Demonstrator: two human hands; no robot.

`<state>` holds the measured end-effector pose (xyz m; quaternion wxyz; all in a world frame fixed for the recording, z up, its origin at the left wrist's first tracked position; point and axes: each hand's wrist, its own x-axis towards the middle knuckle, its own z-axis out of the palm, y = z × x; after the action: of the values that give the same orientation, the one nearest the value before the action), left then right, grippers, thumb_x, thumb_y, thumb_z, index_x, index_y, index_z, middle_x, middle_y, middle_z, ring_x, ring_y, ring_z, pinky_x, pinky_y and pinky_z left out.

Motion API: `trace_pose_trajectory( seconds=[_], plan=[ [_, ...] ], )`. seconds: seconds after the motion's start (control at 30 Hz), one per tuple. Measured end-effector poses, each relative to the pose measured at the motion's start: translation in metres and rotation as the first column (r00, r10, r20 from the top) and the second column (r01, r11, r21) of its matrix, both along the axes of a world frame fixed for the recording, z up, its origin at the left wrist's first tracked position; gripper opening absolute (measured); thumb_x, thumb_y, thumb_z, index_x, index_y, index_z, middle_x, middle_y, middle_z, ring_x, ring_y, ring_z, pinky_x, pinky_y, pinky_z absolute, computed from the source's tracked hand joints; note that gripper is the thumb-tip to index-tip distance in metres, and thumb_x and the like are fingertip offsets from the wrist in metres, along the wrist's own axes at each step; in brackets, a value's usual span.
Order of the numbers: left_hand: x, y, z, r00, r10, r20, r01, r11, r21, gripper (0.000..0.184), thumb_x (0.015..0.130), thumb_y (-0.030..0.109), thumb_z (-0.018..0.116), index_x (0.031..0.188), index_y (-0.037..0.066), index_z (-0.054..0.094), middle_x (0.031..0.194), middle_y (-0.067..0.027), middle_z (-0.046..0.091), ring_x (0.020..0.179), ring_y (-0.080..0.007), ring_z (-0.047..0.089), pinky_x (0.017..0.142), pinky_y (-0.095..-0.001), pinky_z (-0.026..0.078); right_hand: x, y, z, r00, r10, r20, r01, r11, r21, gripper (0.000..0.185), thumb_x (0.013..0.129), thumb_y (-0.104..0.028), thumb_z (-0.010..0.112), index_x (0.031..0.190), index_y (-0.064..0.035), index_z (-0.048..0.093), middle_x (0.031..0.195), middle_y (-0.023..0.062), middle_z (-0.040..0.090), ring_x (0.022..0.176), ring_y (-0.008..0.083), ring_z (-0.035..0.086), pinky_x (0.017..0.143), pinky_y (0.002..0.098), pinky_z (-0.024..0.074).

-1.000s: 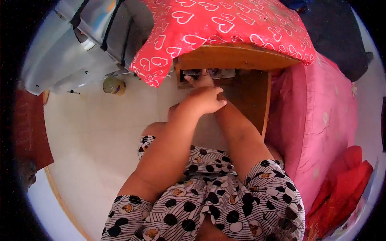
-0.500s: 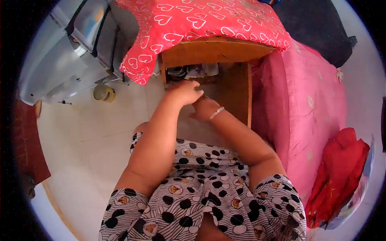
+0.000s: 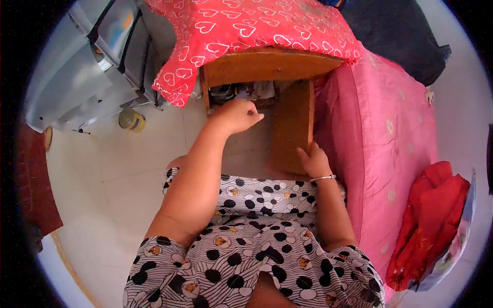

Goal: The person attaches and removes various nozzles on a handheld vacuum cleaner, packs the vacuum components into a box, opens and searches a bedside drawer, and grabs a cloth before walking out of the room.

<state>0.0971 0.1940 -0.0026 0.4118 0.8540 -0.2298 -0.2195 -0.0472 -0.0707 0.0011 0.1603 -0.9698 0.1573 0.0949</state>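
Note:
My right hand (image 3: 316, 163) grips the outer edge of a wooden cabinet door (image 3: 292, 128), with the thumb on its inner face. The door stands swung out towards me. In front of the cabinet opening is my left hand (image 3: 237, 117), its fingers curled in and the thumb side to the right. Whatever those fingers may hold is hidden. Behind that hand, dark and pale items (image 3: 251, 91) lie inside the cabinet, too shadowed to name. A red cloth with white hearts (image 3: 241, 25) covers the cabinet's top (image 3: 272, 64).
Close on the right stands a pink-covered bed or mattress (image 3: 380, 133), with red cloth (image 3: 431, 220) beyond it. A grey rack (image 3: 77, 77) is at the upper left, with a yellowish tin (image 3: 132, 120) on the tiled floor (image 3: 128, 195) near it.
My right hand has moved right and towards me, from beside my left hand to the door's edge. My left hand stays near the opening, its fingers more curled.

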Motion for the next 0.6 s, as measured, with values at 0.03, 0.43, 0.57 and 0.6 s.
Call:
trace_pose_trajectory(
  seconds=[0.03, 0.43, 0.57, 0.6],
  plan=[
    [-0.001, -0.002, 0.001, 1.000, 0.025, -0.003, -0.025, 1.000, -0.002, 0.037, 0.084, 0.040, 0.064, 0.091, 0.004, 0.069, 0.094, -0.0152, 0.068, 0.086, -0.0296, 0.065, 0.076, -0.0396, 0.050, 0.005, 0.017, 0.020, 1.000, 0.010, -0.029, -0.008, 0.998, 0.064, 0.047, 0.087, -0.044, 0.060, 0.096, 0.0017, 0.056, 0.088, 0.0259, 0.064, 0.085, 0.0464, 0.061, 0.072, 0.0494, 0.0497],
    [-0.001, -0.001, 0.000, 0.996, 0.080, 0.048, -0.074, 0.991, -0.111, 0.033, 0.082, 0.038, 0.067, 0.086, 0.005, 0.069, 0.078, -0.0141, 0.068, 0.072, -0.0267, 0.065, 0.066, -0.0379, 0.050, 0.048, 0.110, -0.030, 0.980, -0.118, -0.161, 0.193, 0.765, 0.615, 0.062, 0.087, -0.043, 0.062, 0.123, 0.0038, 0.046, 0.101, 0.0223, 0.066, 0.096, 0.0347, 0.065, 0.083, 0.0408, 0.0494],
    [-0.002, 0.013, 0.024, 0.970, 0.243, 0.029, -0.228, 0.941, -0.250, 0.031, 0.083, 0.036, 0.067, 0.086, 0.006, 0.070, 0.077, -0.0117, 0.068, 0.070, -0.0256, 0.064, 0.065, -0.0363, 0.050, 0.076, 0.134, -0.046, 0.997, 0.002, 0.082, -0.060, 0.698, 0.714, 0.069, 0.086, -0.036, 0.064, 0.138, -0.0007, 0.035, 0.113, 0.0181, 0.060, 0.098, 0.0251, 0.058, 0.083, 0.0341, 0.0472],
    [-0.002, 0.014, 0.023, 0.968, 0.248, 0.029, -0.234, 0.940, -0.247, 0.031, 0.083, 0.036, 0.067, 0.086, 0.006, 0.070, 0.077, -0.0117, 0.068, 0.070, -0.0256, 0.064, 0.065, -0.0363, 0.050, 0.084, 0.138, -0.044, 0.990, 0.135, 0.036, -0.125, 0.736, 0.665, 0.078, 0.085, -0.039, 0.065, 0.142, -0.0004, 0.028, 0.124, 0.0274, 0.056, 0.117, 0.0363, 0.055, 0.094, 0.0396, 0.0452]
  ],
)
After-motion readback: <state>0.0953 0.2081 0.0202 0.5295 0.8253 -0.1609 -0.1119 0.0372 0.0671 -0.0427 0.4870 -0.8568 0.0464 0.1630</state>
